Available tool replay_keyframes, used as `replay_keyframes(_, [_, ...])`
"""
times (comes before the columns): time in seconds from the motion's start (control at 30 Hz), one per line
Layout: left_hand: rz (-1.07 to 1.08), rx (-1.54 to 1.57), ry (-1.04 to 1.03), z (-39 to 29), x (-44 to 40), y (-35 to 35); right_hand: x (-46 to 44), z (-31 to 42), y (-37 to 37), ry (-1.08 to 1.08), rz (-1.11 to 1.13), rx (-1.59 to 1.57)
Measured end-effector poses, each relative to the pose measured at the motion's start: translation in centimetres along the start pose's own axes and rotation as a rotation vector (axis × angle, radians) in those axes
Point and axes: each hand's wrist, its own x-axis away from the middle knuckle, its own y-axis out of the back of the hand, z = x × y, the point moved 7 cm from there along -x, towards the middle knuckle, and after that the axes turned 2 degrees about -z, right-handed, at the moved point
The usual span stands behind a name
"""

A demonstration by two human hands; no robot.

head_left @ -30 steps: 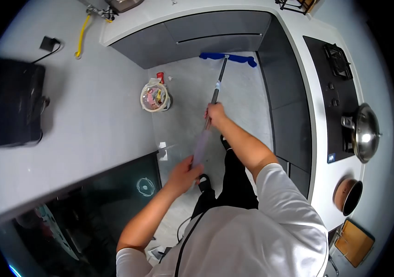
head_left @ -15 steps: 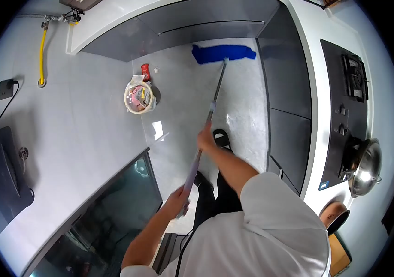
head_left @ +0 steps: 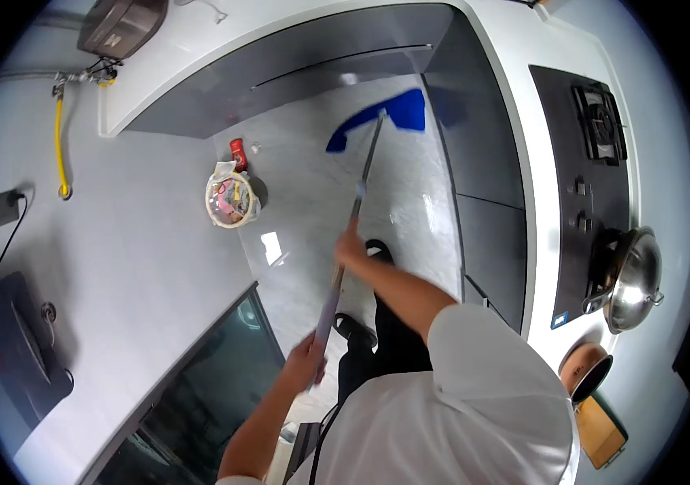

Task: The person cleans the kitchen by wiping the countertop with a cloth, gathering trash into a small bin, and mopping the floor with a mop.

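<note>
A mop with a blue cloth head [head_left: 397,109] lies on the grey tiled floor near the far corner of the cabinets, its head bent and tilted up toward the right. Its long pole [head_left: 369,166] slants back toward my body. My right hand [head_left: 351,246] is wrapped round the pole at mid-length. Lower down, my left hand [head_left: 304,364] grips the thick pale sleeve near the pole's end. My feet in black slippers [head_left: 357,330] stand just beneath the pole.
A trash bin [head_left: 232,202] full of litter stands by the left wall, with a red bottle [head_left: 237,153] behind it. Dark cabinets [head_left: 474,153] border the floor. On the right counter are a gas stove [head_left: 579,178], a lidded wok [head_left: 636,279] and a brown pot [head_left: 586,372].
The mop head has swung from lying nearly straight along the far cabinet to a bent, slanted position, its left end nearer me. Both hands keep hold of the pole; the view has shifted slightly.
</note>
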Motion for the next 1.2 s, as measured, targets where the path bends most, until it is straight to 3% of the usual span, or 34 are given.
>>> replay_keyframes(0.1, [0.085, -0.046, -0.064, -8.7, -6.8, -3.6, -10.0, 1.0, 5.3, -0.027, -0.005, 0.022])
replay_keyframes(0.2, [0.087, -0.072, -0.012, -9.2, -7.3, -5.5, -12.5, -0.7, 5.4, 0.091, 0.107, 0.264])
replay_keyframes(0.27, [0.057, -0.135, 0.085, -3.9, -6.0, -3.9, -7.5, 0.0, 3.4, 0.356, 0.165, 0.727])
replay_keyframes(0.33, [0.047, -0.242, 0.104, 1.2, -1.8, -1.6, -0.8, -1.3, -0.4, 0.480, 0.207, 0.860])
replay_keyframes(0.43, [0.092, -0.257, 0.200, 6.4, 6.4, 2.4, 12.4, -4.3, -6.1, 0.487, 0.375, 0.893])
replay_keyframes(0.5, [0.115, -0.120, 0.448, 5.3, 12.7, 3.7, 19.1, -3.8, -6.7, 0.546, 0.511, 1.004])
replay_keyframes(0.6, [0.054, -0.189, 0.406, 3.2, 17.5, 5.6, 22.9, -1.1, -5.2, 0.688, 0.636, 1.036])
replay_keyframes(0.67, [0.101, -0.304, 0.419, -4.8, 19.8, 4.6, 18.9, -3.8, -8.6, 0.496, 0.419, 0.434])
replay_keyframes(0.73, [0.076, -0.186, 0.142, -11.0, 19.5, 4.6, 13.8, -4.7, -9.1, 0.432, 0.248, 0.021])
replay_keyframes(0.8, [0.198, 0.047, 0.056, -18.5, 18.8, 3.2, 9.7, -2.1, -4.2, 0.161, 0.213, -0.368])
replay_keyframes(0.87, [0.353, 0.108, -0.035, -24.3, 17.6, 1.8, 6.7, 2.1, 2.7, -0.199, 0.154, -0.803])
replay_keyframes(0.93, [0.451, 0.054, -0.087, -29.4, 15.8, 0.5, 5.0, 6.6, 9.6, -0.377, 0.096, -1.101])
replay_keyframes(1.0, [0.500, 0.076, -0.220, -34.6, 14.5, -1.0, 3.7, 10.8, 15.9, -0.393, 0.135, -1.226])
replay_keyframes(1.1, [0.214, 0.144, -0.435, -38.5, 15.5, -1.6, -1.3, 14.7, 22.7, -0.276, 0.289, -1.390])
replay_keyframes(1.13, [0.259, 0.098, -0.457, -38.0, 15.2, -0.7, -4.2, 15.7, 24.3, -0.200, 0.346, -1.492])
replay_keyframes(1.2, [0.353, -0.005, -0.482, -34.3, 13.4, 1.7, -5.4, 18.0, 29.4, -0.158, 0.199, -1.526])
